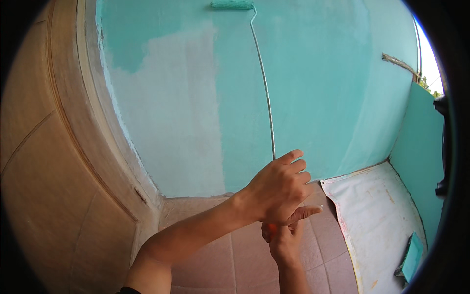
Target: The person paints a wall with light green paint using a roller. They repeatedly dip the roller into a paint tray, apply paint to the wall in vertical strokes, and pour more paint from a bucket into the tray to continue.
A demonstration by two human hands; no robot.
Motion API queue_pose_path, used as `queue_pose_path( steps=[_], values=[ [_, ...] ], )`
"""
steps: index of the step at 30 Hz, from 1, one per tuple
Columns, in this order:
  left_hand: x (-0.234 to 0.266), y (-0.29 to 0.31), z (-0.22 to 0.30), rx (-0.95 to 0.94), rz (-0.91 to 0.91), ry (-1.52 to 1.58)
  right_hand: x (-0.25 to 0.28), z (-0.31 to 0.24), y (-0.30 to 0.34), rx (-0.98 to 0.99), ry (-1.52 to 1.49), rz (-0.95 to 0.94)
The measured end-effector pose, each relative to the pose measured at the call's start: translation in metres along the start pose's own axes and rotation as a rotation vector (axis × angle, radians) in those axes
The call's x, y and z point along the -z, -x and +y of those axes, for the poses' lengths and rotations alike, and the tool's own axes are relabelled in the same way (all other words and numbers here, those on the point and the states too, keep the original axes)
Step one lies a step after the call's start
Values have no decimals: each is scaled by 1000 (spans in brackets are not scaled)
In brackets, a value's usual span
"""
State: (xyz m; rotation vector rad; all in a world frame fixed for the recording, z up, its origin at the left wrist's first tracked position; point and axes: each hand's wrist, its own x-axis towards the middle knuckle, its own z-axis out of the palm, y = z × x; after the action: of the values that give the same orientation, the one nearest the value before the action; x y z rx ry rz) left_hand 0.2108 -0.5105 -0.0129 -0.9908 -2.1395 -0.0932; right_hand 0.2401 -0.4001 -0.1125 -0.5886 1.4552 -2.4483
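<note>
A paint roller with a long thin metal rod (268, 98) stands nearly upright before me, its turquoise-coated sleeve (232, 5) against the wall at the top of the head view. My left hand (281, 188) is closed round the lower end of the rod, fingers curled and thumb pointing right. Just below it, my right hand (285, 242) grips the roller's orange handle (272, 228), mostly hidden by my fingers. The wall carries wet-looking turquoise paint (303, 98), with a pale grey patch (181, 117) left of the rod.
A brown wooden door (58, 161) and its frame stand at the left. Reddish floor tiles (249, 259) lie below. A white sheet (372, 210) covers the floor at right, bearing a turquoise paint tray (412, 257). A wooden piece (399, 61) juts from the wall at upper right.
</note>
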Motion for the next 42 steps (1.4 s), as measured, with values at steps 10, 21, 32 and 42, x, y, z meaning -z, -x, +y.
queue_pose_path(
  steps=[10, 21, 32, 42],
  values=[
    [-107, 134, 58, 86, -544, 263, 76, 168, 95, -186, 244, 66],
    [-175, 223, 160, 194, -434, 561, 124, 246, 233, -79, 595, 272],
    [-205, 250, 199, 244, -515, 672, 132, 226, 257, -201, 645, 212],
    [-216, 268, 216, 280, -575, 706, 146, 253, 285, -347, 661, 236]
  ],
)
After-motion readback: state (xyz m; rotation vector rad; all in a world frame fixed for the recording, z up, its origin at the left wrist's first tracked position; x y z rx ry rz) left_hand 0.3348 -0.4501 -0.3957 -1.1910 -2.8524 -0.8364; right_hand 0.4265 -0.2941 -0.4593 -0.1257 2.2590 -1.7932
